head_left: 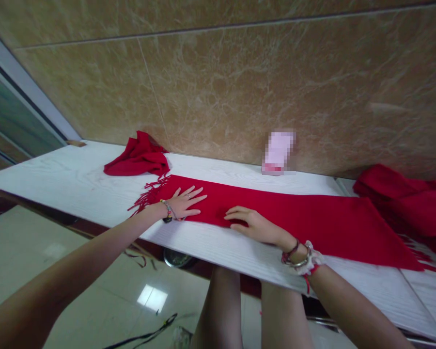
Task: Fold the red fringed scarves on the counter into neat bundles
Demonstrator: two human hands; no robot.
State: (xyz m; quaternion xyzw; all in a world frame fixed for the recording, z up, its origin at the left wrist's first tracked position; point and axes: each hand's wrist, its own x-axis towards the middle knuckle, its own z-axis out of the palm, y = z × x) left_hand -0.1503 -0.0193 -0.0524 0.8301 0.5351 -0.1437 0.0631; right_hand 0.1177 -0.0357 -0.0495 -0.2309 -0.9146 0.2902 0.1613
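Observation:
A long red scarf point(298, 218) with fringed ends lies flat along the white table. Near its left end my left hand point(184, 202) rests palm down on the cloth, its fingers spread. My right hand point(256, 225) hovers over or lightly touches the scarf's near edge around the middle, fingers loosely curved and apart, with nothing visible in them. Loose fringe strands spill out to the left of my left wrist.
A crumpled red cloth point(138, 157) lies at the back left of the white table point(65, 169). More bunched red fabric point(403, 203) is at the right. A blurred pink object point(279, 150) leans against the marbled wall point(240, 87). A dark strap point(145, 334) lies on the floor.

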